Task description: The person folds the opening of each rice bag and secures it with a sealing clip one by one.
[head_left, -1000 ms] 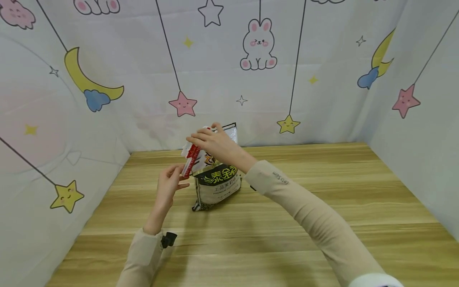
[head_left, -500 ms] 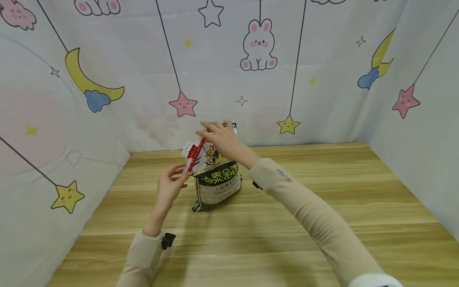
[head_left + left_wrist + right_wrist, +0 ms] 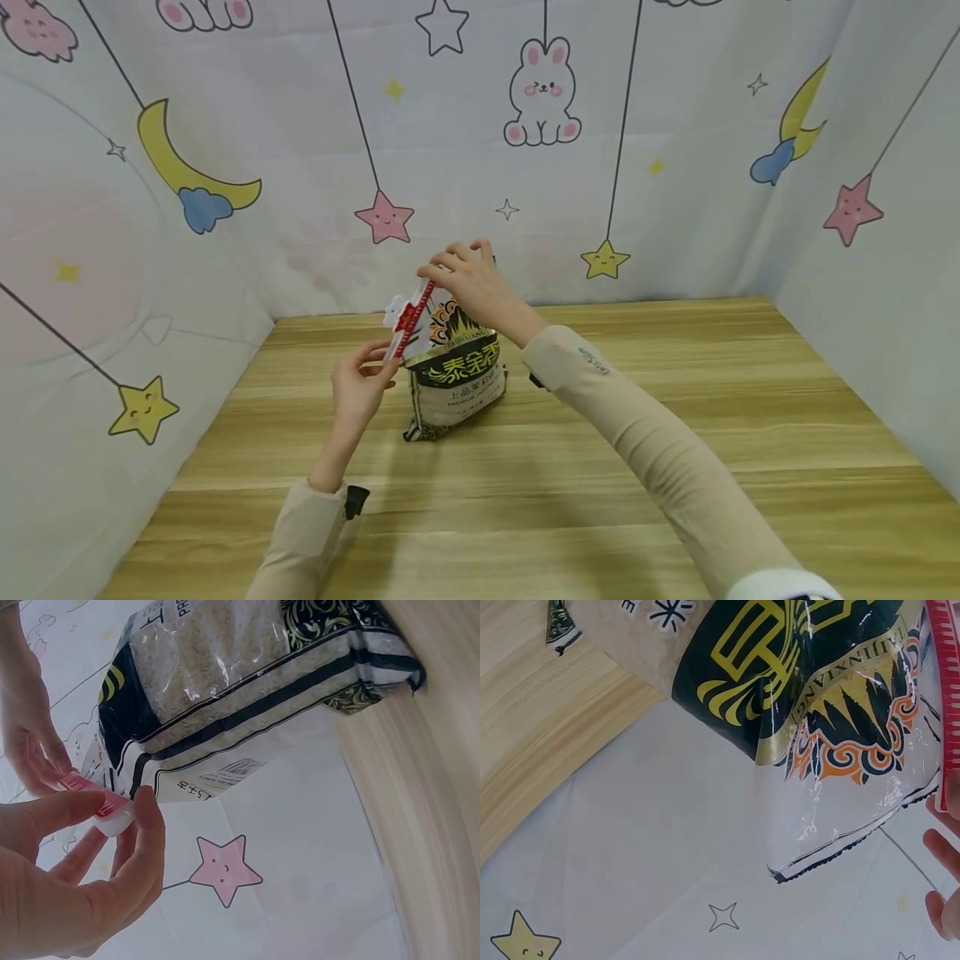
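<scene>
A red-and-white bag clip (image 3: 413, 315) with a white bear-shaped tab slants across the upper left corner of a rice bag (image 3: 459, 375). The bag stands on the table, its clear top rising above a dark printed band. My left hand (image 3: 360, 383) pinches the clip's lower end between thumb and fingers, as the left wrist view shows beside the bag's striped side (image 3: 247, 720). At the clip's upper end is my right hand (image 3: 480, 287), gripping it with the thumb (image 3: 952, 791) on the red strip; its other fingers are spread. The right hand covers part of the bag's top.
A wooden table (image 3: 637, 467) lies under the bag and reaches back to a white cloth wall (image 3: 690, 217) printed with stars, moons and rabbits. The cloth also hangs at both sides. Dark wrist mounts (image 3: 356, 502) sit on the sleeves.
My right hand has moved up and to the right along the clip to its upper end, uncovering more of the red strip. My left hand has shifted slightly up the lower end. The bag stays put.
</scene>
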`<state>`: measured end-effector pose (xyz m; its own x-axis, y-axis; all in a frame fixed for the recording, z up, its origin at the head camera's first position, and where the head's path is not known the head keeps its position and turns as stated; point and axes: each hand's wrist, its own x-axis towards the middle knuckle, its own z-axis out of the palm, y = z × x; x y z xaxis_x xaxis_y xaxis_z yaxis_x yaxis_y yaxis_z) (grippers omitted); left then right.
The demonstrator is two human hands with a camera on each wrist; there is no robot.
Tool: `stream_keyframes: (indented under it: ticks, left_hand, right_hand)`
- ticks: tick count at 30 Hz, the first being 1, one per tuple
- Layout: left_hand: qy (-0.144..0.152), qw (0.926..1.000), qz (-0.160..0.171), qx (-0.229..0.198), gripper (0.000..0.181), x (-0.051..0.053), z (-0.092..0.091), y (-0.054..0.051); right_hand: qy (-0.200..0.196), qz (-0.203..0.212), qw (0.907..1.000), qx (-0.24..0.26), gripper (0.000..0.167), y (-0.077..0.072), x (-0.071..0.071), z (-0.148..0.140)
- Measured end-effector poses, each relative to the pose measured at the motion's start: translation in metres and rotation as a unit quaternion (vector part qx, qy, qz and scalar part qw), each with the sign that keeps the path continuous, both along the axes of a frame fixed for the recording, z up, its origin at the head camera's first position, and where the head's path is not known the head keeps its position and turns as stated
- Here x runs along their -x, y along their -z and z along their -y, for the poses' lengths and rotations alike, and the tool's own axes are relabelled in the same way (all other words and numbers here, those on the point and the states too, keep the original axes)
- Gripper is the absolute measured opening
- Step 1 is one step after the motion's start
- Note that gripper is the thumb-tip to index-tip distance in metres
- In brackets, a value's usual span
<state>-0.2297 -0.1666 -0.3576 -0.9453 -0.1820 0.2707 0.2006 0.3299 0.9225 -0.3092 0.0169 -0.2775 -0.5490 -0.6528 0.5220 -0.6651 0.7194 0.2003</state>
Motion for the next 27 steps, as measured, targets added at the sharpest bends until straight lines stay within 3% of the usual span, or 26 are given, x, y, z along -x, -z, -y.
stream_keyframes:
  ticks: [11, 27]
  left_hand:
    - [-0.043, 0.9948, -0.072, 0.057, 0.025, 0.0, -0.003, 0.005]
    - [-0.037, 0.9949, -0.078, 0.052, 0.023, -0.001, -0.004, 0.005]
  right_hand:
    - [0.01, -0.067, 0.9977, 0.006, 0.029, 0.003, 0.004, 0.003]
    - [0.071, -0.12, 0.9901, -0.011, 0.029, 0.006, 0.0, 0.012]
